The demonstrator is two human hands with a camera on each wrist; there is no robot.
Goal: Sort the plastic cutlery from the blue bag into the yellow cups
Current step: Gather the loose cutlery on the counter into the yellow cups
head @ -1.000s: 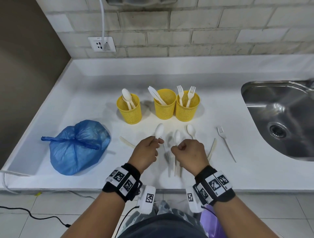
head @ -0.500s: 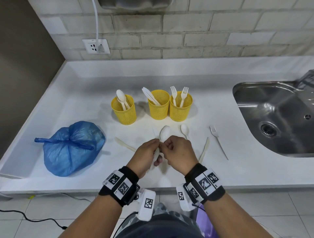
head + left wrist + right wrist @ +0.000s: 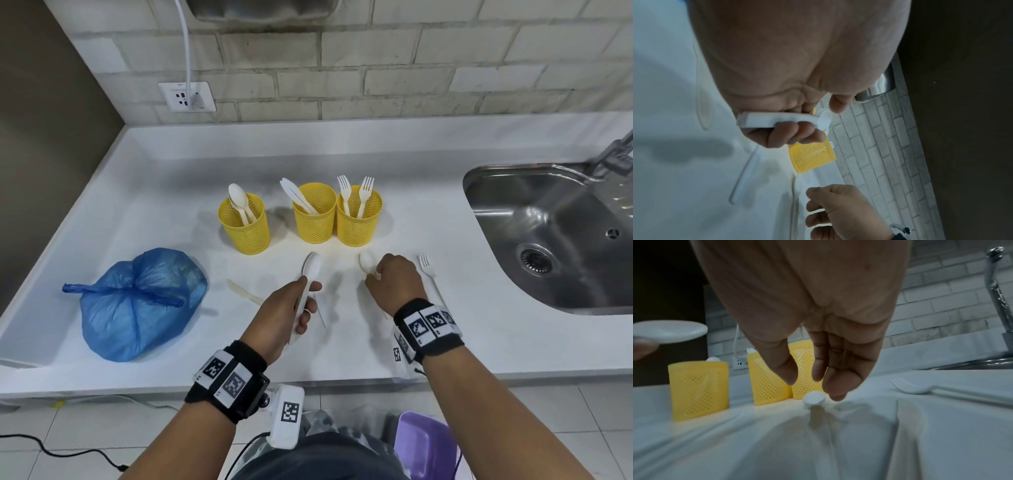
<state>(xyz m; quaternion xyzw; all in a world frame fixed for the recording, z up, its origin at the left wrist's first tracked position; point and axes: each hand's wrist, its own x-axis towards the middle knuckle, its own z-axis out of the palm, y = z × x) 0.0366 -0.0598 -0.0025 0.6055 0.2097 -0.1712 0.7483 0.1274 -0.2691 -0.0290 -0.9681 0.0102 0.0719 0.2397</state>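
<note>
Lower centre of the head view, the left hand (image 3: 286,313) has its grip curled round a white spoon (image 3: 310,270), bowl pointing up-frame toward the spoon cup (image 3: 245,222). To its right, the right hand (image 3: 394,284) hangs with a narrow, empty grip just over a second spoon (image 3: 813,400) lying on the tabletop (image 3: 137,205), handle running down-frame toward the person. This hand is clearly the nearer one. A fork (image 3: 428,274) lies just right; nothing blocks the pinch. The blue bag (image 3: 137,301) sits at left.

Counter (image 3: 342,164), what I see on it:
three cups (image 3: 313,214), bag (image 3: 137,305), knife (image 3: 241,292), spoon (image 3: 367,262), fork (image 3: 428,274).
</note>
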